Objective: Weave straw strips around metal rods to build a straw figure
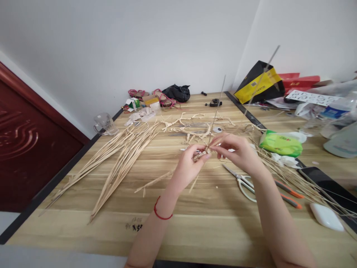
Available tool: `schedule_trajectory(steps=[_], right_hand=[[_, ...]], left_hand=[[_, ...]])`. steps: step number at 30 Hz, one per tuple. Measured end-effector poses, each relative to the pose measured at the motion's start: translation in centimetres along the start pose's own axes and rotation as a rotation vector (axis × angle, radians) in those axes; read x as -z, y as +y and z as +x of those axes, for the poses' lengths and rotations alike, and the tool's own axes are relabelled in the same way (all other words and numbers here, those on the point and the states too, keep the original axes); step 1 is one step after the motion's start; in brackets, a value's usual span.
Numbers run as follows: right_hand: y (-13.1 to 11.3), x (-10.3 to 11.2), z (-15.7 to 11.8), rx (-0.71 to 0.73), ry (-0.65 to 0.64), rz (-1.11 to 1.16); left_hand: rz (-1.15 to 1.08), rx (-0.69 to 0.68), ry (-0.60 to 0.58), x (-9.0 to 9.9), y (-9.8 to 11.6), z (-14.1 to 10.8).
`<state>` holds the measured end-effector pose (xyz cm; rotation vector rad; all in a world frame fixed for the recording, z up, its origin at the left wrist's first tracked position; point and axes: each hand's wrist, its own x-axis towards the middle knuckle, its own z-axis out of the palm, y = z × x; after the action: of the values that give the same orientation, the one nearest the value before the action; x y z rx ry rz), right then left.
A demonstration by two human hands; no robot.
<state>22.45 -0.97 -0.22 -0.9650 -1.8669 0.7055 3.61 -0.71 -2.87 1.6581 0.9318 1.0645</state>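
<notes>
My left hand (190, 164), with a red string round the wrist, is closed on a small woven straw piece (206, 150). Against the same piece, the fingertips of my right hand (232, 149) are pinched together on a straw strand. A thin upright stem (216, 108) rises from between the hands. Pale straw ends (154, 180) stick out below and to the left of my left hand. Behind the hands lie branching woven straw pieces (196, 130) on the table. The exact weave between the fingers is partly hidden.
Two straw bundles (125, 160) lie on the left near a glass mug (105, 124). White-handled scissors (242, 182), orange-handled pliers (290, 195), a white case (326, 217), a phone (326, 186) and a green tissue pack (280, 143) lie on the right. More straw (287, 171) runs past them.
</notes>
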Motion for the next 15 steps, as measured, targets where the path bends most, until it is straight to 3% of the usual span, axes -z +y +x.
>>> schedule_trajectory(steps=[5, 12, 15], right_hand=[[-0.1, 0.1, 0.0, 0.001, -0.035, 0.019], [-0.9, -0.2, -0.5, -0.176, 0.037, 0.057], [-1.1, -0.3, -0.7, -0.189, 0.038, 0.033]], left_hand=[[-0.028, -0.008, 0.123, -0.8, 0.2, 0.3], [0.01, -0.029, 0.162, -0.8, -0.7, 0.4], [0.046, -0.053, 0.189, -0.7, -1.1, 0.4]])
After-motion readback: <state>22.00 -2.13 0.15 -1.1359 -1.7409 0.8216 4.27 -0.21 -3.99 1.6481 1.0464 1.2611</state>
